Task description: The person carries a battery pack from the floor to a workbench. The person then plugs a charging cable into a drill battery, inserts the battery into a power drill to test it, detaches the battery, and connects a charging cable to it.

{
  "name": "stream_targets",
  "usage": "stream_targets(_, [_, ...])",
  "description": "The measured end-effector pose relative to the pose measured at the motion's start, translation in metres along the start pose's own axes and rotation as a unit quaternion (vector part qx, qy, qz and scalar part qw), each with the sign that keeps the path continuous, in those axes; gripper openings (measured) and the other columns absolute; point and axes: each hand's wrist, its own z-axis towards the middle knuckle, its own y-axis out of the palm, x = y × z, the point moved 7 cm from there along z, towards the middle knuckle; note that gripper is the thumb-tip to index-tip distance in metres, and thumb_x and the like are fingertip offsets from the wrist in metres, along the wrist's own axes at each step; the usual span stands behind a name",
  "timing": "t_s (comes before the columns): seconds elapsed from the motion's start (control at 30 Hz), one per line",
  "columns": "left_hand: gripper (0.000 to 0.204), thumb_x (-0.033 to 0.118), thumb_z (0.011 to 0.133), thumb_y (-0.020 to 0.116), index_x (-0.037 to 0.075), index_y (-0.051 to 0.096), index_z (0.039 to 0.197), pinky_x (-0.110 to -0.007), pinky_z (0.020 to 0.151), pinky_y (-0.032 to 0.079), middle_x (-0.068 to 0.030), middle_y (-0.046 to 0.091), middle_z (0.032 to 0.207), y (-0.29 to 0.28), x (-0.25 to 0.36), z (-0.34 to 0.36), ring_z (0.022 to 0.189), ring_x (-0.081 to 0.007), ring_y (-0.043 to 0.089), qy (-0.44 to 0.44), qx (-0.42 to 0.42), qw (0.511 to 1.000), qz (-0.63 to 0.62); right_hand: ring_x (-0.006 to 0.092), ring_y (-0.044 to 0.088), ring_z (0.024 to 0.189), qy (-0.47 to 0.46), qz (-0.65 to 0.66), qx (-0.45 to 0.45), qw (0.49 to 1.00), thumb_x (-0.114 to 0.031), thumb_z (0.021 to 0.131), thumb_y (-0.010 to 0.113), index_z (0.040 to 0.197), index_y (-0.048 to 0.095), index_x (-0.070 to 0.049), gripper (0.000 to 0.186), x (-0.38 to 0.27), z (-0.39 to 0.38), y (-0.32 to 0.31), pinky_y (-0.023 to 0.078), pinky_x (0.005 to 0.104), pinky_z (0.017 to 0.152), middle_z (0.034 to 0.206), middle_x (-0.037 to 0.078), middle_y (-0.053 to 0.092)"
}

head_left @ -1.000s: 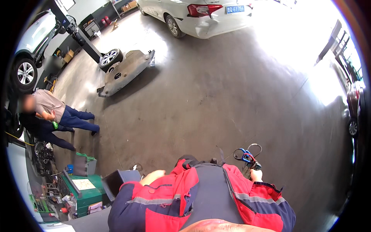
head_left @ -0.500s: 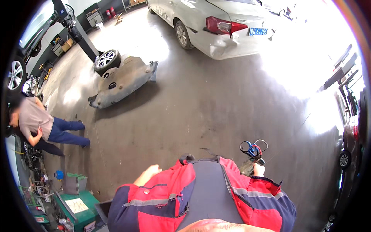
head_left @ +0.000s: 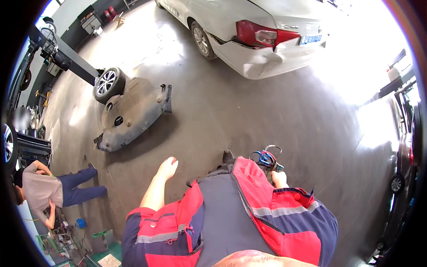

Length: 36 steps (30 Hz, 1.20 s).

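Right hand (head_left: 279,179) clenched on a blue-handled tool (head_left: 266,159) (exact kind unclear), left hand (head_left: 167,167) loosely curled, empty.

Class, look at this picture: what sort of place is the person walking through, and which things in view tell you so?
Most likely a car repair workshop: a white car with a dented rear bumper, a loose wheel beside a removed underbody panel, and a lift arm.

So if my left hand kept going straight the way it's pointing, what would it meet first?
The left hand is empty and points ahead over bare concrete floor. The way looks free nearby; further along that line stands the white car, though depth is hard to judge.
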Motion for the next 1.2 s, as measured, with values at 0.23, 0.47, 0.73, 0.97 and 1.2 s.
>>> stream_targets(0.23, [0.049,0.04,0.088,0.061,0.0,0.066,0.116,-0.045,0.098,0.049,-0.0249,0.067,0.117,0.058,-0.213,-0.019,0.113,-0.0394,0.062,-0.266,-0.125,0.955,0.029,0.0405,0.071,0.091,-0.133,-0.095,-0.066,0.984,-0.029,0.07,0.072,0.093,0.07,0.01,0.045,-0.319,0.079,0.017,0.055,0.0441,0.079,0.09,0.03,0.07])
stream_targets(0.47, [0.049,0.04,0.089,0.06,0.0,0.065,0.117,-0.045,0.098,0.049,-0.0254,0.066,0.118,0.026,-0.219,0.084,0.114,-0.0396,0.062,-0.312,-0.216,0.921,-0.089,0.0435,0.067,0.1,-0.17,-0.129,-0.035,0.976,-0.032,0.072,0.07,0.099,0.069,0.009,0.049,-0.575,0.124,0.07,0.054,0.0459,0.089,0.101,0.031,0.069])
stream_targets(0.73, [0.043,0.035,0.093,0.057,-0.001,0.064,0.116,-0.048,0.099,0.048,-0.0261,0.064,0.12,-0.262,-0.102,0.447,0.116,-0.0406,0.06,-0.122,-0.055,0.991,0.017,0.0439,0.065,0.102,-0.249,-0.108,0.017,0.962,-0.033,0.073,0.069,0.099,0.065,0.008,0.049,-0.824,0.136,0.111,0.051,0.0477,0.09,0.102,0.031,0.068])
stream_targets(0.97, [0.038,0.028,0.094,0.058,-0.001,0.061,0.118,-0.042,0.095,0.049,-0.023,0.066,0.114,-0.556,0.068,0.652,0.108,-0.0371,0.063,0.069,0.123,0.983,-0.116,0.0427,0.065,0.105,-0.26,-0.112,-0.011,0.959,-0.035,0.074,0.068,0.103,0.064,0.007,0.052,-1.005,0.185,0.193,0.051,0.0475,0.09,0.107,0.03,0.067])
stream_targets(1.2, [0.044,0.034,0.094,0.055,-0.002,0.061,0.118,-0.047,0.097,0.048,-0.0256,0.065,0.116,-0.541,-0.092,0.759,0.114,-0.0405,0.06,-0.107,0.067,0.992,-0.005,0.0403,0.065,0.11,-0.224,-0.197,-0.096,0.95,-0.039,0.073,0.069,0.111,0.065,0.005,0.058,-1.185,0.242,0.27,0.051,0.0462,0.093,0.114,0.028,0.067])
